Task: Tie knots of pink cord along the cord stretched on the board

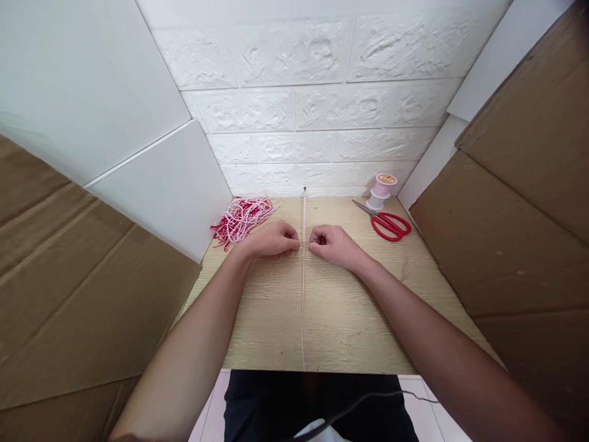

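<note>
A pale pink cord [302,307] runs from a small nail [304,188] at the back of the wooden board down to its front edge. Its upper part is a knotted braid [304,215]. My left hand [278,238] is closed in a pinch just left of the cord, at the braid's lower end. Across from it, my right hand [335,244] pinches close on the right side. A thin strand end seems to run from each pinch to the cord, though the fingers hide most of it.
A heap of red and pink braided cords [243,220] lies at the back left. Red-handled scissors [390,226] and stacked thread spools [383,189] stand back right. Cardboard panels [59,276] flank both sides; a white brick-patterned wall [294,110] rises behind the board [359,319].
</note>
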`<act>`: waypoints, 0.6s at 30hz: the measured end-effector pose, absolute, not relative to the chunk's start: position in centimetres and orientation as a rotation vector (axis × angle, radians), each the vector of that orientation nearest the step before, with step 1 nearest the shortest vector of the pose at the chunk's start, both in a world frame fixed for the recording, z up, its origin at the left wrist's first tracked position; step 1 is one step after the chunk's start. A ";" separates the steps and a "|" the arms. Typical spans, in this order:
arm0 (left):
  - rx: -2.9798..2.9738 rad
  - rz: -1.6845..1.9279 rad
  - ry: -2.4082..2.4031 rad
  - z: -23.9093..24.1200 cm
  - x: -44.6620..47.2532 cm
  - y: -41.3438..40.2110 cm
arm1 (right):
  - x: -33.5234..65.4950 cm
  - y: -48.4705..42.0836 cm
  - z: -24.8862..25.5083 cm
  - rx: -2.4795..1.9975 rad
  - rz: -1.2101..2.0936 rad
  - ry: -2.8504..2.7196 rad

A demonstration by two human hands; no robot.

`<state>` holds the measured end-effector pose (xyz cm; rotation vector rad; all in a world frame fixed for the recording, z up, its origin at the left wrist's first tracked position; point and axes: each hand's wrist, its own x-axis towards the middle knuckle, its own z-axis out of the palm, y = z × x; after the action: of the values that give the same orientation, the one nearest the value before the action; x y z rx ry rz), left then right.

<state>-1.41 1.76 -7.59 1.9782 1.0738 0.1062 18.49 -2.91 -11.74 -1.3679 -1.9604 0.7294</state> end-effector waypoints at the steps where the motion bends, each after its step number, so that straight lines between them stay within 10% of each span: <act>1: 1.969 0.108 1.077 -7.6 -1.5 1.8 | 18.6 -2.9 -11.7 -1.365 0.726 -1.964; 18: 1.841 0.274 0.950 -8.4 -1.6 2.6 | 19.0 -2.7 -12.2 -1.296 0.773 -2.019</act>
<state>-1.57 2.59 -8.36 1.8414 0.9504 0.2743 18.95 -2.72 -12.22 -1.2960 -2.0188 0.7732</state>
